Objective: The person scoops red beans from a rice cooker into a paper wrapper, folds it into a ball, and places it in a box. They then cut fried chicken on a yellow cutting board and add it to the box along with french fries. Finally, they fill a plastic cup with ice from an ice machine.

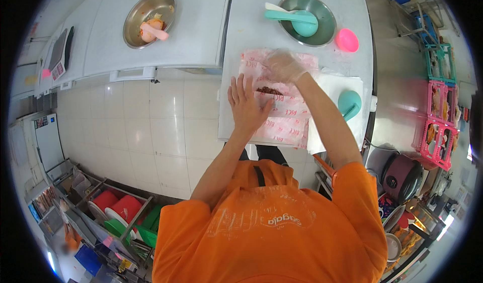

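Observation:
Sheets of printed pink-and-white food wrapping paper (281, 130) lie on the white worktop before me. Dark brown, crumbly food (269, 90) sits on the paper, its near side bordered by a folded edge. My left hand (247, 104) is bare and rests with fingers spread on the left side of the paper, thumb beside the food. Just beyond the food, my right hand (285, 66) wears a clear plastic glove and has its fingers curled down over the paper; whether it holds anything is hidden.
Beyond the paper stands a steel bowl (328, 26) with turquoise and white utensils, beside a pink cup (347, 40). A turquoise scoop (349, 104) lies on white sheets (336, 83) at right. Another steel bowl (130, 26) holds food and a pink scoop (154, 31).

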Motion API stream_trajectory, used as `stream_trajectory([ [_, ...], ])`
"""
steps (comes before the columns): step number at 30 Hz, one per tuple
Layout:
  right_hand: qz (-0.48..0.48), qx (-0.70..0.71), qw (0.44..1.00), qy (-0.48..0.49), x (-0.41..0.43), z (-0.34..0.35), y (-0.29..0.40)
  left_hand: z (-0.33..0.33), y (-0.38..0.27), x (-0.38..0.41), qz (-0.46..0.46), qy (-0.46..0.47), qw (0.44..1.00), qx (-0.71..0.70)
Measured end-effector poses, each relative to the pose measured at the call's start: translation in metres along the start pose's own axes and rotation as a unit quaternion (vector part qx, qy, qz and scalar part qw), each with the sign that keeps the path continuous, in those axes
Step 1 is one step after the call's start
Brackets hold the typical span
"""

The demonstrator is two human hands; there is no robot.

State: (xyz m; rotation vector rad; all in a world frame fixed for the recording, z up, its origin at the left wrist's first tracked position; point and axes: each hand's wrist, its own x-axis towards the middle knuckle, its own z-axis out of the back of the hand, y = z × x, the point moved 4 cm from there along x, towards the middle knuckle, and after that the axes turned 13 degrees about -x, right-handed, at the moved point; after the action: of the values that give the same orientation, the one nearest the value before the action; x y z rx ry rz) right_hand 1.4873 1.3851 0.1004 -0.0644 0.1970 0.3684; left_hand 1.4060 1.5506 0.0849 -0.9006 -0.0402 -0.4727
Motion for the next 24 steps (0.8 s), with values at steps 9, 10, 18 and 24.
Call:
stream_trajectory([
  [9, 0.041, -0.022, 0.995, -0.09, -0.09, 0.022, 0.06, 0.017, -0.019, 0.028, -0.119, 0.045, 0.99, 0.057],
  [10, 0.039, 0.013, 0.993, -0.111, -0.099, 0.029, 0.073, 0.021, -0.021, 0.034, -0.156, 0.085, 0.981, 0.074],
  [18, -0.046, 0.013, 0.982, -0.18, -0.137, -0.012, 0.105, 0.062, 0.056, 0.053, -0.224, 0.342, 0.909, 0.077],
  [24, -0.075, 0.054, 0.972, -0.216, -0.144, -0.017, 0.105, 0.06, -0.014, 0.012, -0.263, 0.237, 0.935, 0.007],
])
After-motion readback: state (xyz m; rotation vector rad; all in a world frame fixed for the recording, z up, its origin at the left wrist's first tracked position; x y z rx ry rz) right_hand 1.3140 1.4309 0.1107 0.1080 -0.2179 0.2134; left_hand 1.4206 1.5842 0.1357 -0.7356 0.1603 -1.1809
